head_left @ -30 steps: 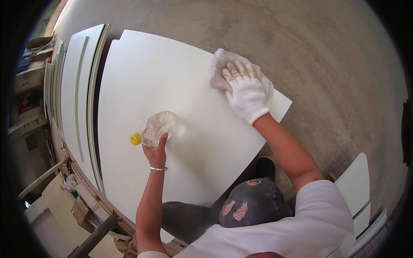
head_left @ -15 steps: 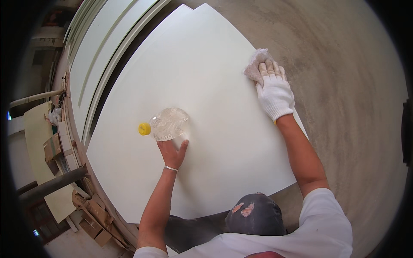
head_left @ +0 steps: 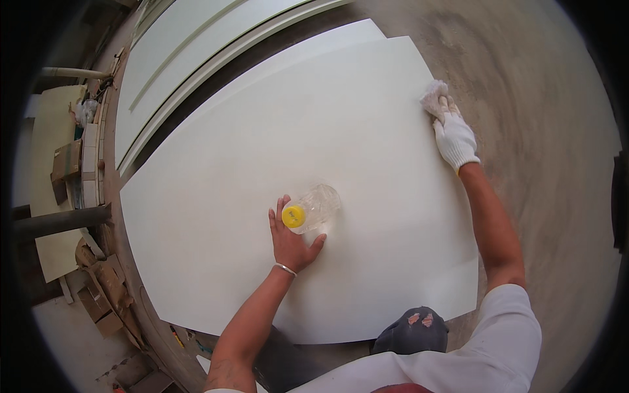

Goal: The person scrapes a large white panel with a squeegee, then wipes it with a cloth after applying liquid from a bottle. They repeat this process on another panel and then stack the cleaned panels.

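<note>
A clear plastic bottle (head_left: 320,202) with a yellow cap stands on a large white panel (head_left: 216,216), seen from above. My bare left hand (head_left: 293,243), a bracelet at its wrist, is close beside the bottle, fingers spread and partly covered by the cap. It looks rested flat on the panel; whether it touches the bottle is not clear. At the panel's right edge, close to the far corner, my right hand (head_left: 457,139) in a white knitted glove presses a pale, fluffy cloth (head_left: 434,98) with its fingers.
Under the panel's far side another white sheet (head_left: 357,34) sticks out. More long white panels (head_left: 190,59) lie beyond a dark gap. Cardboard boxes (head_left: 67,161) and flattened cardboard (head_left: 108,281) line the left side, near a dark pole (head_left: 62,223). Concrete floor (head_left: 537,137) stretches along the right.
My right hand has slid with the cloth along the panel's right edge, toward the far corner. The view has turned and shifted; more of my left hand's fingers now show beside the bottle.
</note>
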### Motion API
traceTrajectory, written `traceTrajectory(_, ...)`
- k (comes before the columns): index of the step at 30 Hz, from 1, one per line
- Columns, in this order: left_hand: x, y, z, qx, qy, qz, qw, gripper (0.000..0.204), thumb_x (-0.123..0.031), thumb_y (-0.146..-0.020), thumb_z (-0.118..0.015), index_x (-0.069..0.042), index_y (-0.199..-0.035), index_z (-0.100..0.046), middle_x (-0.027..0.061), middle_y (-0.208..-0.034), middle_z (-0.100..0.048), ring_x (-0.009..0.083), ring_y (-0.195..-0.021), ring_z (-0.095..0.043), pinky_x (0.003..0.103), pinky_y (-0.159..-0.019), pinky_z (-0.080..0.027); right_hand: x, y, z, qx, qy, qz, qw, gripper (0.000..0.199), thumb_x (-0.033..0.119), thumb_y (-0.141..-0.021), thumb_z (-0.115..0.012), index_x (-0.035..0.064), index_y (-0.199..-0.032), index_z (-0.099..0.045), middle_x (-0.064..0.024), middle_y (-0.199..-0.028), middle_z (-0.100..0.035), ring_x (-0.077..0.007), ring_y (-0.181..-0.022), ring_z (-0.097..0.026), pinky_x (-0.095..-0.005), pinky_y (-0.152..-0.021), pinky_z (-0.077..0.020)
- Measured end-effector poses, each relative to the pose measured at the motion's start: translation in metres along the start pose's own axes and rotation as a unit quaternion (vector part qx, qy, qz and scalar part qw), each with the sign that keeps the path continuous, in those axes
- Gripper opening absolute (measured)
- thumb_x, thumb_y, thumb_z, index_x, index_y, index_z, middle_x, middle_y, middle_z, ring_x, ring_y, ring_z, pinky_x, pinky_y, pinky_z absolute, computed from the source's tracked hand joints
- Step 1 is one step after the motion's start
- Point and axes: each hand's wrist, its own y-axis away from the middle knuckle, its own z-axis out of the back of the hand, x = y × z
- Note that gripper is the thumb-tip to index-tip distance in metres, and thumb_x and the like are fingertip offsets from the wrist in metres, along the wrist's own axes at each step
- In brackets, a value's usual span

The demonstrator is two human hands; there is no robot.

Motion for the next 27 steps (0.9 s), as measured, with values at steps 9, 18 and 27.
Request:
traceTrajectory(9, 0.000, 0.003, -0.003, 0.018, -0.024, -0.016, 0.999, 0.093, -0.055, -0.088, -0.069, 0.000, -0.156, -0.038, 0.0261, -0.168, -0.023, 0.0430, -0.159, -0.013, 0.061, -0.128, -0.007, 0.056, -0.209, 0.002, -0.104, -0.002, 0.041, 0.994, 0.059, 0.038, -0.104, -0.042, 0.0104, -0.157, -0.046, -0.0121, -0.165, -0.041, -0.0333, -0.150, -0.042, -0.0447, -0.124, -0.0314)
traceTrajectory(18, -0.015, -0.001, 0.006, 0.026, -0.059, 0.013, 0.998, 0.097, -0.054, -0.087, -0.071, 0.005, -0.156, -0.035, 0.0276, -0.167, -0.022, 0.0399, -0.159, -0.011, 0.056, -0.129, -0.005, 0.033, -0.140, 0.018, 0.025, 0.070, 0.038, 0.997, 0.062, 0.031, -0.101, -0.051, 0.0090, -0.159, -0.044, -0.0171, -0.166, -0.037, -0.0367, -0.151, -0.040, -0.0433, -0.125, -0.0318)
traceTrajectory(27, -0.008, 0.002, 0.001, -0.011, -0.062, 0.000, 0.998, 0.100, -0.055, -0.087, -0.070, 0.013, -0.152, -0.034, 0.0275, -0.166, -0.022, 0.0384, -0.160, -0.010, 0.055, -0.129, -0.007, 0.046, -0.229, -0.001, -0.039, 0.005, 0.055, 0.998, 0.058, 0.032, -0.103, -0.044, 0.0090, -0.157, -0.047, -0.0152, -0.163, -0.044, -0.0379, -0.151, -0.039, -0.0435, -0.125, -0.0304)
